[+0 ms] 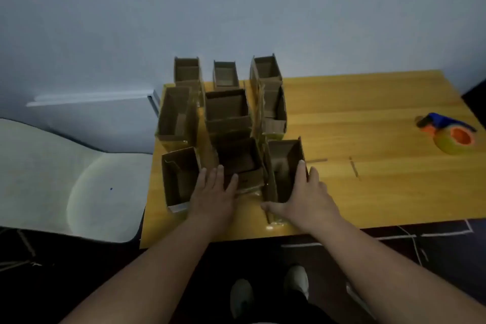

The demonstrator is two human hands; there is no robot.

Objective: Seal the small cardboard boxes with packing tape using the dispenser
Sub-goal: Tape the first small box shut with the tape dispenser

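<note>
Nearest, two pale shoes (271, 289) stand on the dark floor (434, 250) below the bench (368, 192) edge, and both bare forearms reach up over it. The left hand (213, 197) lies flat with its fingers straight, touching the near wall of the middle front box (240, 160). The right hand (302, 197) grips the right front box (285, 166): its thumb lies along the near end and its fingers wrap the right wall, one fingertip over the top rim. Just left of the left hand stands the left front box (178, 179), open-topped like the rest (clear tape glints along its lower edge). Behind these three sit two more rows of open cardboard boxes, the middle row (227, 108) close-packed and the back row (226, 73) at the bench's far edge against the blue-grey wall (236, 2). Well apart to the right, the tape dispenser (447, 134), blue-handled with an orange core and a yellowish roll, lies on the bare wood. A pale chair (65, 173) stands to the left of the bench.
</note>
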